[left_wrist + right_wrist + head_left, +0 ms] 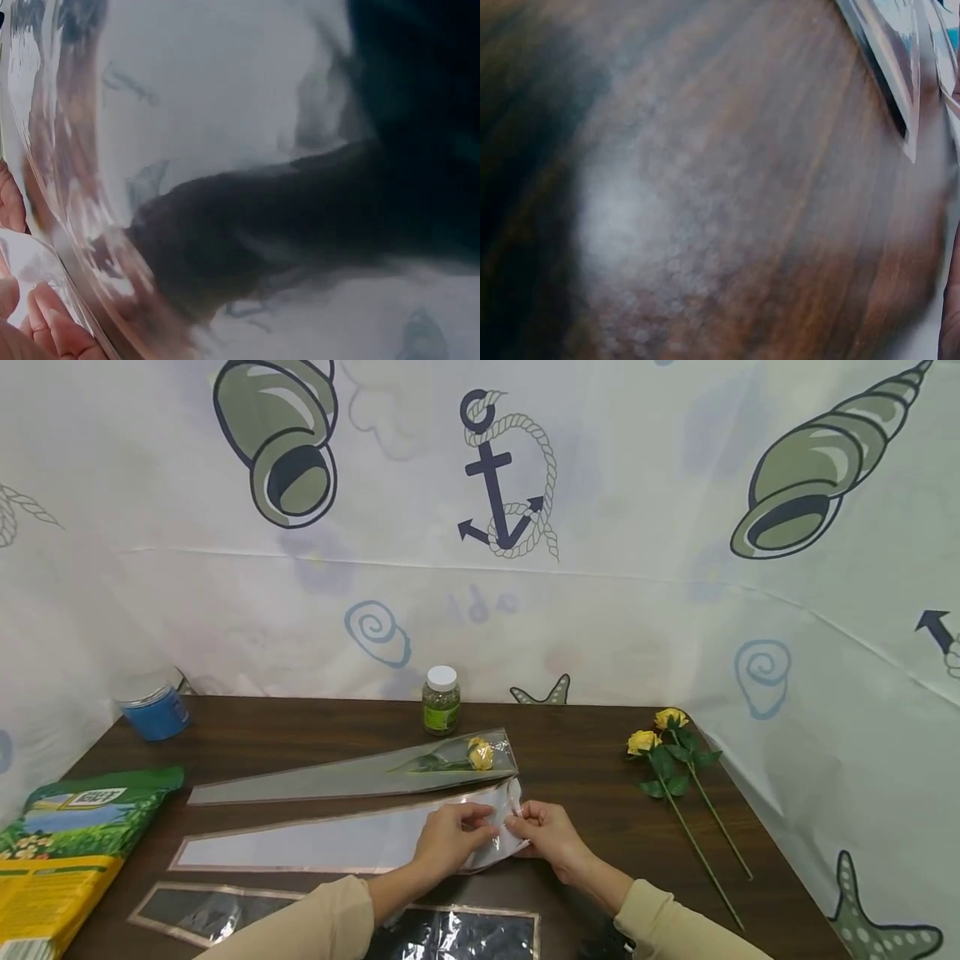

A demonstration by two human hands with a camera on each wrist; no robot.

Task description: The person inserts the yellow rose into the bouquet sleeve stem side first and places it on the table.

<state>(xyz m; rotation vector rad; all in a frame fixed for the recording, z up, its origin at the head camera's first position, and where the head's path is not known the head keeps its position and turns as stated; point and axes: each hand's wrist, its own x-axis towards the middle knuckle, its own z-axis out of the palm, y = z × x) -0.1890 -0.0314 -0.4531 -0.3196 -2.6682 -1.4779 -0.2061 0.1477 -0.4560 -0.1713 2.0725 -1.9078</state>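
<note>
A long tapered flower sleeve (315,839), whitish with a pinkish-brown border, lies across the table in the head view. Its wide end is raised and crinkled between the two hands. My left hand (450,839) pinches the film near that end, with fingertips and thumb close together. At the outer edge, my right hand (555,843) pinches the rim between thumb and forefinger. The left wrist view catches the fingers (56,330) against clear film, low at the left. Only a sliver of the right hand (951,300) appears along the right wrist view's edge.
Behind lies another sleeve (300,782) holding a yellow rose (480,753). Two yellow roses (663,768) lie at right. Clear film pieces (480,935) are in front. A green-lidless-looking jar with white cap (441,700), blue jar (156,714) and green-yellow bag (67,868) stand around.
</note>
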